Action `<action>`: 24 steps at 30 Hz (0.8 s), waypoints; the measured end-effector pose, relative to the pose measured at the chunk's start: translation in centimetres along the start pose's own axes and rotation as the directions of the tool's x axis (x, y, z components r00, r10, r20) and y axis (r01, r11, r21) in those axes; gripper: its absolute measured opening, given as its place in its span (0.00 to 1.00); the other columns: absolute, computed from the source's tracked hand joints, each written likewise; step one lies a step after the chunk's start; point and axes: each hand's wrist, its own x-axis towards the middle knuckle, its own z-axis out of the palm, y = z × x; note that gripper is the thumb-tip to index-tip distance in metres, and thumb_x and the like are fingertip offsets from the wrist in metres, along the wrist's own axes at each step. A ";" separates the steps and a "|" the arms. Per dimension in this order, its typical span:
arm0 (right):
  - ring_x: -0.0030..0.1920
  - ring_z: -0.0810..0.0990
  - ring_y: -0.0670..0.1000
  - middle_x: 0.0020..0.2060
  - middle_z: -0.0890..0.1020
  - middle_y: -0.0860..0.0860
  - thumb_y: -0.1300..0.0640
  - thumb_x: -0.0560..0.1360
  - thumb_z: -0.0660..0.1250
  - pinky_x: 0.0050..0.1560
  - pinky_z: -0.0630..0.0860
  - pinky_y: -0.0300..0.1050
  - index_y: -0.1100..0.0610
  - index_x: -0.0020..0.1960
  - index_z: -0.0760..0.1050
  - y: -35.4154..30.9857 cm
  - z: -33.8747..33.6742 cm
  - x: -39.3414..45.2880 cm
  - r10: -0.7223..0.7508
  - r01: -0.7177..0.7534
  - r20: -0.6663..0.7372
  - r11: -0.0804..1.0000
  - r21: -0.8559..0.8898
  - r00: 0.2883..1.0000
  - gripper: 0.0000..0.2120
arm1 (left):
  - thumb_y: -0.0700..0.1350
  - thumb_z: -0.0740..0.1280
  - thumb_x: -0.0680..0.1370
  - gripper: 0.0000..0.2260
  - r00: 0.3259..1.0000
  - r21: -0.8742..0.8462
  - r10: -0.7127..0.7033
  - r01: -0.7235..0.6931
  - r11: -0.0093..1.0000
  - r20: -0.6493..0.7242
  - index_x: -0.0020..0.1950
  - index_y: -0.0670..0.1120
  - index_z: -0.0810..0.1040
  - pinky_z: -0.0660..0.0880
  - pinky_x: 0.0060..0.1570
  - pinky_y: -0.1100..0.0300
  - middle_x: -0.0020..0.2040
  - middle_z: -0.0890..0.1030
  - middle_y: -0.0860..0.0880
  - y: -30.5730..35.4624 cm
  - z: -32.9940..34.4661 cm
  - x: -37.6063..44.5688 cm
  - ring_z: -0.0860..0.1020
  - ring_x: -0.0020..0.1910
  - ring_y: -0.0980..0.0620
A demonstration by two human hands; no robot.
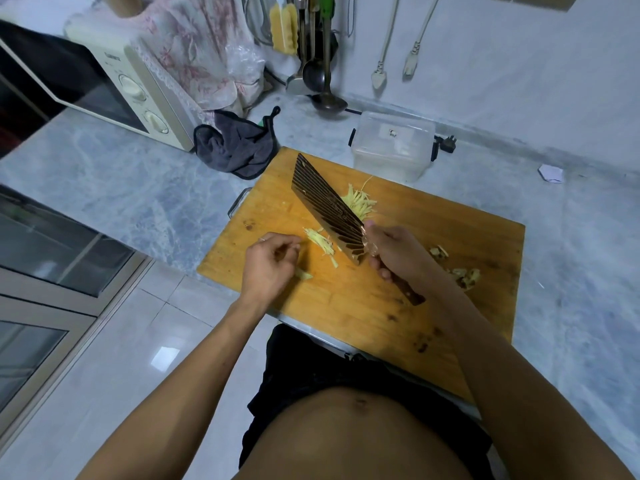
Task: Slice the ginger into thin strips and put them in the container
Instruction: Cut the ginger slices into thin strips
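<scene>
On the wooden cutting board (381, 306), my right hand (394, 251) grips the wooden handle of a cleaver (329, 209), whose ridged blade lies tilted toward the far left. A pile of thin ginger strips (356, 202) lies just behind the blade, and a smaller bunch of strips (320, 242) lies in front of it. My left hand (270, 261) hovers at the board's left edge with its fingers curled; whether it holds anything is unclear. A ginger piece (303, 274) sits beside it. The clear plastic container (393, 143) stands behind the board.
Ginger peel scraps (460, 271) lie on the board's right side. A dark cloth (239, 147) and a microwave (104, 88) are at the back left. Ladles (322, 81) hang against the wall. A plug (446, 143) lies by the container.
</scene>
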 end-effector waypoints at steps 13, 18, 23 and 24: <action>0.22 0.66 0.48 0.27 0.72 0.52 0.42 0.83 0.56 0.23 0.64 0.39 0.56 0.45 0.68 -0.7 -0.9 0.3 0.200 -0.164 0.028 0.707 0.688 0.979 0.18 | 0.38 0.65 0.75 0.19 0.915 0.514 0.308 -0.401 0.758 0.259 0.66 0.41 0.77 0.69 0.67 0.52 0.69 0.76 0.43 0.9 4.9 -0.6 0.75 0.66 0.44; 0.23 0.67 0.48 0.27 0.73 0.52 0.41 0.83 0.56 0.23 0.65 0.39 0.56 0.41 0.69 0.3 -1.6 0.2 0.159 -0.117 -0.027 0.822 0.558 0.987 0.21 | 0.36 0.66 0.75 0.16 0.974 0.450 0.183 -0.223 0.865 0.131 0.62 0.40 0.81 0.72 0.66 0.49 0.64 0.80 0.43 0.4 4.2 -0.8 0.76 0.64 0.42; 0.25 0.70 0.49 0.29 0.74 0.54 0.41 0.83 0.56 0.26 0.69 0.41 0.56 0.38 0.70 1.0 -1.0 -0.6 0.002 0.008 -0.053 0.982 0.186 0.999 0.23 | 0.43 0.62 0.77 0.15 0.998 0.297 0.060 -0.063 0.953 0.019 0.59 0.47 0.84 0.77 0.57 0.55 0.61 0.80 0.49 -0.9 2.4 -2.0 0.79 0.57 0.47; 0.25 0.71 0.48 0.29 0.74 0.54 0.40 0.82 0.56 0.27 0.69 0.41 0.56 0.38 0.70 1.0 -0.7 -0.7 -0.041 0.045 -0.041 0.995 0.095 0.998 0.23 | 0.43 0.62 0.76 0.15 0.998 0.286 0.058 -0.054 0.957 -0.006 0.58 0.46 0.85 0.76 0.57 0.58 0.60 0.81 0.49 -1.3 2.0 -2.5 0.79 0.57 0.48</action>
